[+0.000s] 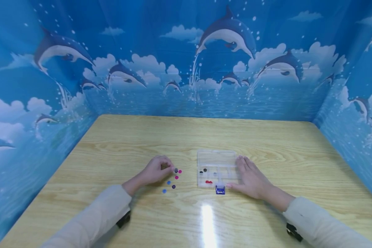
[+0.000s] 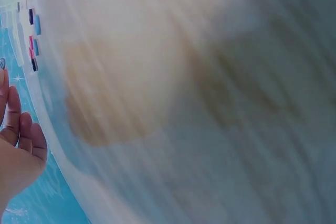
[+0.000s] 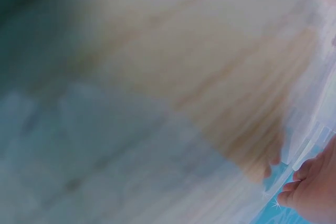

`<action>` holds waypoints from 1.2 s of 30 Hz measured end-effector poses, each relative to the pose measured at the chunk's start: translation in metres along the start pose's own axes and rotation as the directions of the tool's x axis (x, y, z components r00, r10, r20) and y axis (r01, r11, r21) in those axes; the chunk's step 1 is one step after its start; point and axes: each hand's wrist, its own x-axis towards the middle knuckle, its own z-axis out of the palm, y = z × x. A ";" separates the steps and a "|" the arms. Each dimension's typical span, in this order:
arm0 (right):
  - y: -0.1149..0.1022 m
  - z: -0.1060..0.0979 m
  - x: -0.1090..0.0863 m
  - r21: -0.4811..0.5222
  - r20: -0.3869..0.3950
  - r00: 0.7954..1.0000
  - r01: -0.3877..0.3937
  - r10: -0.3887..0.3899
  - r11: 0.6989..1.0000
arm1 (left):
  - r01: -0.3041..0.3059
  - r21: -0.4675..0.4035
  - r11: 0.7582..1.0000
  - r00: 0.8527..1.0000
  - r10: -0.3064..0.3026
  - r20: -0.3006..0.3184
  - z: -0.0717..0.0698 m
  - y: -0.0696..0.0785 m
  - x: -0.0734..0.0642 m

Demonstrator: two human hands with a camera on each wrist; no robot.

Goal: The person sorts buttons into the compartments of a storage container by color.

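Observation:
My left hand (image 1: 157,169) pinches a small round button (image 2: 2,63) between thumb and fingertip. A dark button (image 1: 176,170) shows right at those fingertips in the head view. On the table beside the hand lie pink buttons (image 1: 176,177), blue buttons (image 1: 168,182) and a dark button (image 1: 173,186). To their right is a clear plastic compartment box (image 1: 197,175), its lid (image 1: 215,157) laid back. Red buttons (image 1: 209,182) sit in a front compartment, dark buttons (image 1: 205,170) in one behind it. Along the box's right side rests my right hand (image 1: 251,177), fingers extended, thumb at the front edge.
A blue label (image 1: 220,190) sits at the box's front edge. The wood-grain table (image 1: 142,137) is bounded by a dolphin-print curtain (image 1: 186,89) at the back and both sides. Sleeves fill most of both wrist views.

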 end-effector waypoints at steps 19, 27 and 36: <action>0.000 -0.001 0.000 0.003 0.003 1.000 -0.002 0.002 1.000 | 0.006 -0.036 0.999 1.000 -0.007 -0.015 0.015 0.018 0.016; 0.001 0.000 0.000 -0.001 -0.005 1.000 0.002 -0.002 1.000 | 0.041 -0.072 0.997 0.999 -0.042 -0.002 0.024 0.024 0.022; 0.002 0.002 0.000 -0.002 -0.011 1.000 0.006 -0.006 1.000 | 0.009 -0.103 0.995 1.000 -0.010 -0.009 0.031 0.033 0.026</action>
